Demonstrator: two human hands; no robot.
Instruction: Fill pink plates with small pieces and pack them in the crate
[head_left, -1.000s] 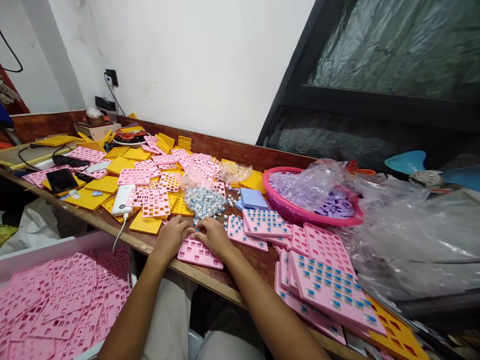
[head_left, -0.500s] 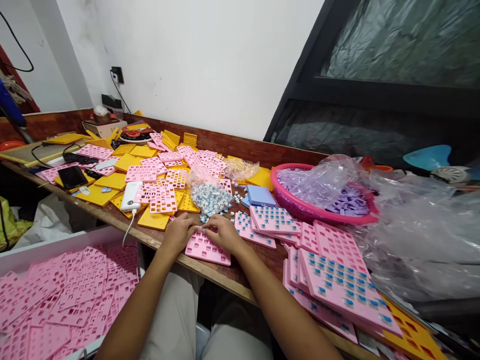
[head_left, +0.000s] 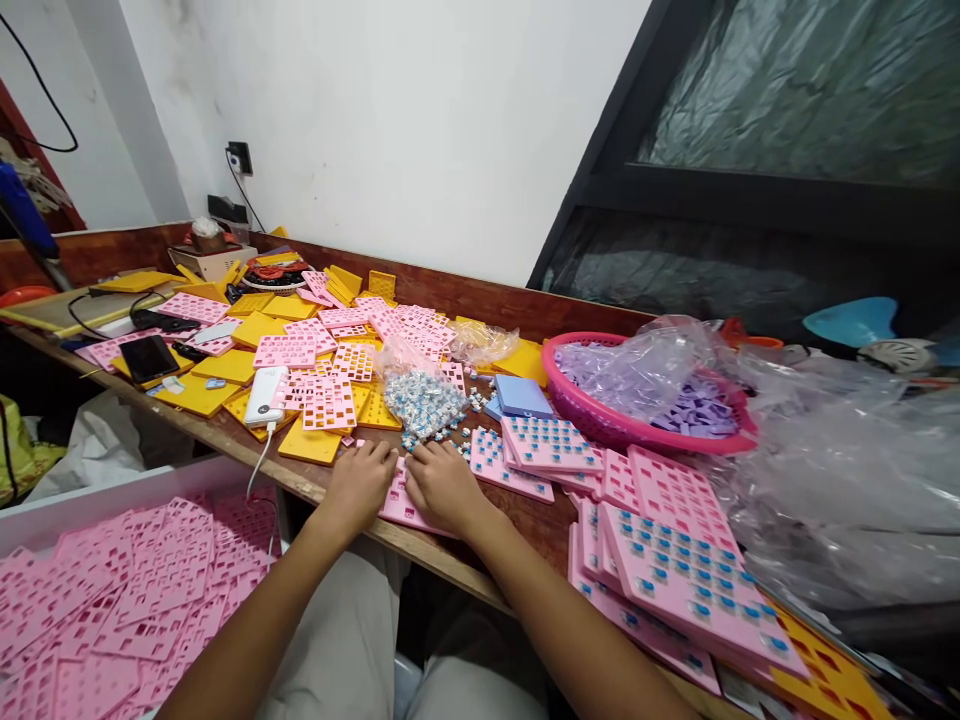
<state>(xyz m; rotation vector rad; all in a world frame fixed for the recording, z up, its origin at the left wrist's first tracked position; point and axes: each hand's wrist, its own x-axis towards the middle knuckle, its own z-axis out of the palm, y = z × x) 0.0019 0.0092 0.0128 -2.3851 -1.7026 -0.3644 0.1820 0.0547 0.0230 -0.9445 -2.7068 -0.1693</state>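
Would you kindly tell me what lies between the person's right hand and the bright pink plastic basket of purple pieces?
The head view shows overlapping flat pink plates, studded with blue, on the brown tabletop between the right hand and the basket.

White wall point(head_left: 420, 130) fills upper centre, scuffed toward upper left. Black socket point(head_left: 241, 155) there, cord point(head_left: 246, 192) hanging. Upper right: slanted dark window frame point(head_left: 750, 190), crinkled greenish sheeting point(head_left: 810, 90) in the pane. Wooden bench point(head_left: 536, 520) crosses the frame, red-brown backboard point(head_left: 435, 290) along wall. Wall bright, under-bench dark.
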